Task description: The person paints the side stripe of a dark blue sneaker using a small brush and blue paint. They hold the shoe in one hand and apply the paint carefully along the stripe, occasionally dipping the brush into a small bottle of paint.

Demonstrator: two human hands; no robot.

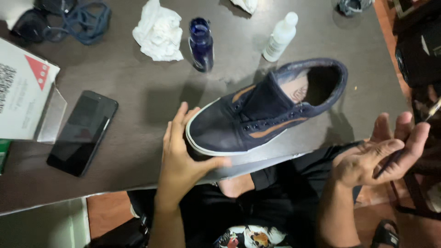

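Observation:
A dark navy sneaker [266, 108] with tan side stripes, a white sole edge and no laces lies on the dark table [138, 87], toe pointing toward me. My left hand [181, 154] cups the toe, fingers along its left side and thumb under the front edge. My right hand [383, 154] hovers off the table's right edge, palm up, holding a thin dark brush-like tool [404, 147] between its fingers.
Behind the shoe stand a dark blue bottle [201, 43] and a white plastic bottle [280, 36]. A crumpled white cloth [158, 32] and dark blue laces [85, 20] lie at the back. A black phone [82, 132] and a white box [23, 89] sit left.

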